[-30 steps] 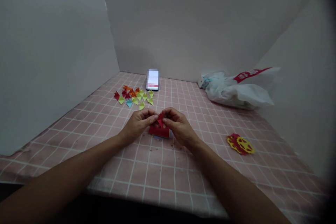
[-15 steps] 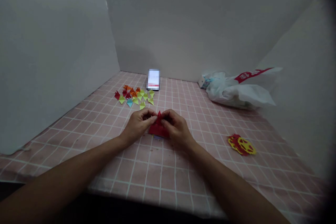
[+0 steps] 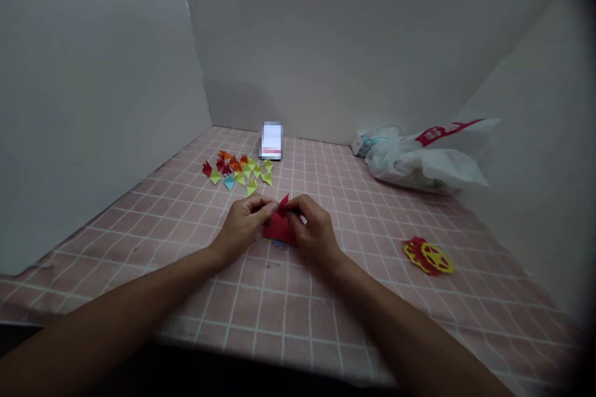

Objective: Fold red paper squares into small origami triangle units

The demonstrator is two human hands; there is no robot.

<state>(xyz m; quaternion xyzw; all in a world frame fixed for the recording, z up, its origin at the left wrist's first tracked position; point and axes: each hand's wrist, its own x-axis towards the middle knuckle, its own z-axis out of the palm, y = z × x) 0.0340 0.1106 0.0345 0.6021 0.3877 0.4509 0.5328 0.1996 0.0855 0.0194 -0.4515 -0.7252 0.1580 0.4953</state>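
Observation:
Between my fingertips is a small red folded paper (image 3: 284, 201), its pointed tip sticking up and leaning to the right. My left hand (image 3: 246, 221) pinches it from the left, thumb against forefinger. From the other side my right hand (image 3: 313, 227) pinches it too, fingers curled. Under the hands lies a flat red paper sheet (image 3: 280, 229), partly covered by my fingers, with a bit of blue showing at its lower edge. Beyond my left hand sit several small folded paper pieces (image 3: 239, 177) in red, orange, yellow-green and blue.
A lit phone (image 3: 271, 140) with a blurred screen stands upright near the back wall. At the back right lies a white plastic bag (image 3: 414, 164) with red print, beside a small box (image 3: 359, 144). Red and yellow paper cutouts (image 3: 436, 258) rest right of my right hand.
The tip of the red folded paper has tilted from upright to the right. Both hands stay nearly in place, still pinching it.

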